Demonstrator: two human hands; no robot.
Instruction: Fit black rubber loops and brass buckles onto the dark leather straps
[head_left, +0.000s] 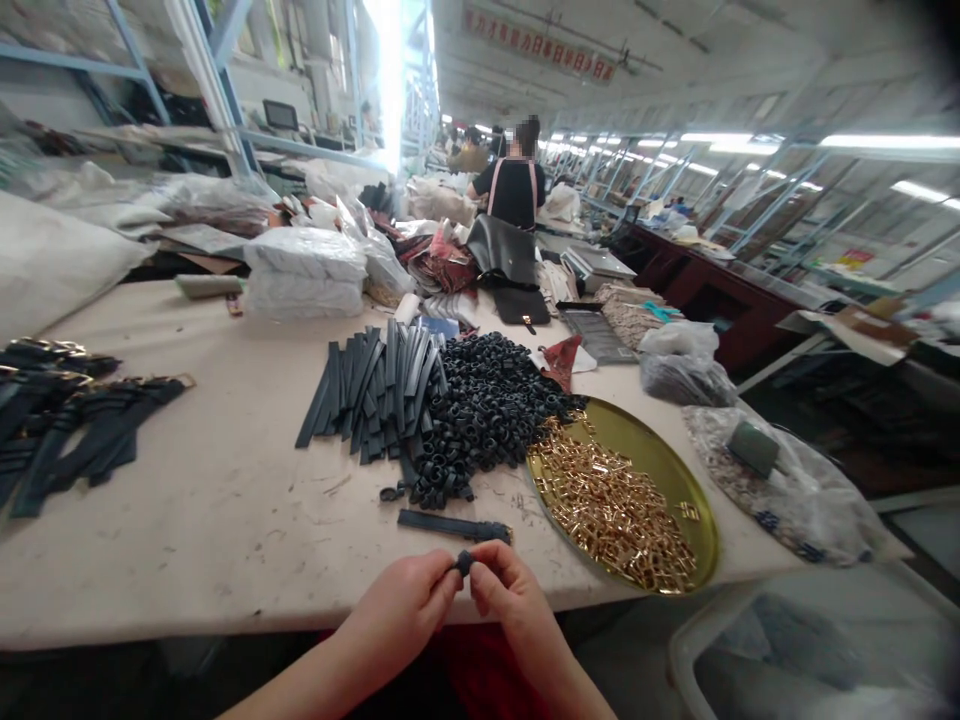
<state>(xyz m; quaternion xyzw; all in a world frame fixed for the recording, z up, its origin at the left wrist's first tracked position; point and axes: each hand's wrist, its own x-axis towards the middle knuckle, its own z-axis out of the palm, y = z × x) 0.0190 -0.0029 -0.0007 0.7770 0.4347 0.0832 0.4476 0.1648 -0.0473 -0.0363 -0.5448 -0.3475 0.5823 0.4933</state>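
Between the fingertips of my left hand and my right hand is a small dark strap loop; both hands pinch it at the table's front edge. Just beyond them lies a single dark strap, with a bit of gold showing at its right end. Farther back is a heap of dark strap loops, and a pile of flat dark straps adjoins it on the left. A round gold tray to the right holds many small gold metal buckles.
Dark straps with gold buckles lie at the far left. Plastic-wrapped bundles and a black leather piece line the back. On the right are a clear plastic bag and a pale bin below the edge. A person stands beyond.
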